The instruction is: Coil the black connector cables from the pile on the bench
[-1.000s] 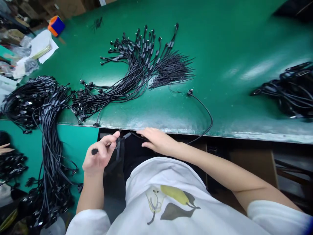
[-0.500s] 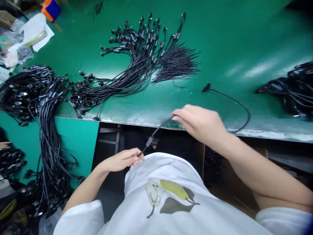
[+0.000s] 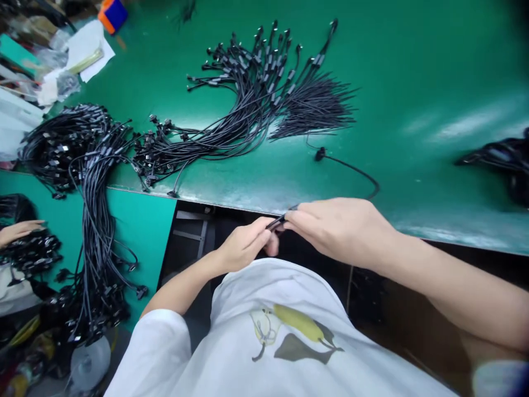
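Note:
A black cable point(image 3: 351, 167) lies on the green table, its plug end near the middle and its far part curving back under my right hand. My right hand point(image 3: 334, 223) pinches this cable just over the table's front edge. Close against it, my left hand point(image 3: 248, 242) has its fingers closed on the same cable. Between the fingertips a short, dark stretch of cable shows, partly hidden by the fingers. Beyond my hands lies a bundle of black cables point(image 3: 223, 135) with grey sleeves, beside a pile of thin black strips point(image 3: 318, 107).
More cables point(image 3: 97, 204) hang over the left table edge. Dark cables point(image 3: 500, 157) lie at the right. A blue and orange object point(image 3: 113, 15) and white papers point(image 3: 88, 49) are at the upper left. Another person's hand point(image 3: 19, 231) is at the far left.
My left hand has moved up and right to meet my right hand. The cable between them has shortened, and its plug end on the table has been drawn left.

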Demonstrator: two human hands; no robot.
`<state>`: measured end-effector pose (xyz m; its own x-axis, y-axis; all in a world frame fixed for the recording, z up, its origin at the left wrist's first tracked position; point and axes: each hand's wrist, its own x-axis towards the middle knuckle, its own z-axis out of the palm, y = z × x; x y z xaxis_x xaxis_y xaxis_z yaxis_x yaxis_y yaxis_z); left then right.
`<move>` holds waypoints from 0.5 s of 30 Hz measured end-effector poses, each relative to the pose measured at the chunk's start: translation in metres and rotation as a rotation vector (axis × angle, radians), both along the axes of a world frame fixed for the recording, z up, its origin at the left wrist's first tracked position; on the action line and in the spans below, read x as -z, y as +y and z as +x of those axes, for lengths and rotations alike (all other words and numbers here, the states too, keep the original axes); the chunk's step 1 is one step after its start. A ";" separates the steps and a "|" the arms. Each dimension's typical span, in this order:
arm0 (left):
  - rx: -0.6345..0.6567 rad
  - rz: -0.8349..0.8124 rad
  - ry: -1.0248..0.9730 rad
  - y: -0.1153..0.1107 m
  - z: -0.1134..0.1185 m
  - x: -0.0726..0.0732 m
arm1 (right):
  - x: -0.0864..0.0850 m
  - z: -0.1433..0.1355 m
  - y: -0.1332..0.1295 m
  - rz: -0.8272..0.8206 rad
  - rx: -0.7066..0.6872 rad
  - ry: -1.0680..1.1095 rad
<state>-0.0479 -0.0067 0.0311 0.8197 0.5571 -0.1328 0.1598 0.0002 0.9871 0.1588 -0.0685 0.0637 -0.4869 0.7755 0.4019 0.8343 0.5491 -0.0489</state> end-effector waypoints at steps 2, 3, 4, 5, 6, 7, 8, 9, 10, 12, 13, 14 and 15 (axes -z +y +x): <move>-0.009 -0.174 -0.052 -0.001 0.000 0.002 | -0.004 0.010 0.009 -0.031 0.054 0.015; -0.029 -0.277 -0.095 0.001 -0.002 0.002 | -0.003 0.016 0.012 -0.065 0.076 0.046; -0.044 -0.377 -0.141 0.003 -0.004 0.001 | 0.000 0.022 0.015 -0.112 0.095 0.091; -0.056 -0.470 -0.181 0.007 -0.006 -0.001 | 0.005 0.028 0.017 -0.166 0.113 0.148; -0.066 -0.547 -0.210 0.010 -0.008 -0.002 | 0.010 0.033 0.018 -0.222 0.130 0.210; -0.087 -0.605 -0.231 0.013 -0.009 -0.004 | 0.015 0.038 0.019 -0.274 0.146 0.270; -0.116 -0.649 -0.252 0.016 -0.012 -0.006 | 0.020 0.044 0.020 -0.319 0.166 0.322; -0.155 -0.684 -0.275 0.018 -0.014 -0.008 | 0.025 0.051 0.020 -0.353 0.188 0.368; -0.207 -0.712 -0.296 0.022 -0.017 -0.010 | 0.030 0.059 0.021 -0.371 0.201 0.411; -0.350 -0.744 -0.350 0.028 -0.025 -0.015 | 0.037 0.077 0.020 -0.369 0.242 0.462; -0.438 -0.745 -0.386 0.032 -0.030 -0.018 | 0.040 0.086 0.018 -0.340 0.270 0.454; -0.531 -0.734 -0.428 0.035 -0.033 -0.022 | 0.042 0.094 0.016 -0.306 0.298 0.433; -0.619 -0.717 -0.470 0.038 -0.037 -0.025 | 0.045 0.100 0.013 -0.267 0.315 0.402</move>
<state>-0.0847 0.0315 0.0556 0.4739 0.8125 -0.3395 -0.4655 0.5584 0.6867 0.2592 -0.0558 0.0192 -0.0653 0.9584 0.2779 0.8431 0.2020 -0.4984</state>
